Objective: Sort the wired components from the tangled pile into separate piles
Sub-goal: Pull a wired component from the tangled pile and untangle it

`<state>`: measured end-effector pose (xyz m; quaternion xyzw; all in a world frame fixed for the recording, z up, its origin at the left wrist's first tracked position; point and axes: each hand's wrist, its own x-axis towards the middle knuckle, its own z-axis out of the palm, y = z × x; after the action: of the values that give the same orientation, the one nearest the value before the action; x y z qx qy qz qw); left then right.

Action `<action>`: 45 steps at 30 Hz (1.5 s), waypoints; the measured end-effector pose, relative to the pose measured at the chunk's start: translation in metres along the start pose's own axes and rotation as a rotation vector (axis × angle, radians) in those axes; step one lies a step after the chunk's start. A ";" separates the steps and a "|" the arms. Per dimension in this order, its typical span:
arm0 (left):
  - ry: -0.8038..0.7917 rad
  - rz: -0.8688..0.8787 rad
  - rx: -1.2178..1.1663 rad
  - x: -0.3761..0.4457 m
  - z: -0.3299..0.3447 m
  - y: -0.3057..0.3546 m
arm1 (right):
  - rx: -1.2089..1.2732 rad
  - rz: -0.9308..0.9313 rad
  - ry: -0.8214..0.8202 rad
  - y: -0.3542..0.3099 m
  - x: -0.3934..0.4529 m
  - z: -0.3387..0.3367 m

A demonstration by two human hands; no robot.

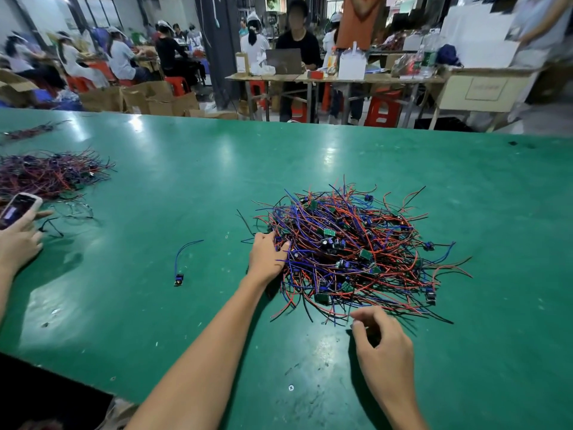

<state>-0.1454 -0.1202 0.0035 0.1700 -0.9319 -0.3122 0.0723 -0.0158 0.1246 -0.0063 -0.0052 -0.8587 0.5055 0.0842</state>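
A tangled pile [350,249] of red, blue and black wires with small green boards lies on the green table [186,181], right of centre. My left hand [267,254] is at the pile's left edge, its fingers curled into the wires there. Just in front of the pile's near edge is my right hand [383,339], fingers curled and thumb and forefinger tips close together. Whether it holds a wire is hidden. One separate component with blue wires [179,276] lies alone on the table to the left of my left hand.
A second heap of wired parts [46,175] lies at the far left. Beside it, another person's hand [18,240] holds a phone [17,209]. The table's near edge cuts across the lower left. Behind the far edge are boxes, stools and seated people.
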 end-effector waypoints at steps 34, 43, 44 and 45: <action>-0.023 -0.645 0.132 0.046 -0.035 -0.005 | -0.079 0.083 -0.029 -0.006 0.003 0.001; 0.280 -0.567 0.052 0.031 -0.009 -0.012 | -0.096 0.091 -0.036 -0.003 0.006 0.001; 0.321 -0.511 0.056 0.023 -0.011 -0.018 | -0.090 0.094 -0.035 -0.003 0.006 0.001; 0.355 -0.443 0.069 0.014 -0.014 -0.025 | -0.084 0.096 -0.036 -0.003 0.006 0.001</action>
<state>-0.1482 -0.1514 0.0001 0.4240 -0.8548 -0.2538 0.1586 -0.0216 0.1228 -0.0037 -0.0408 -0.8794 0.4723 0.0443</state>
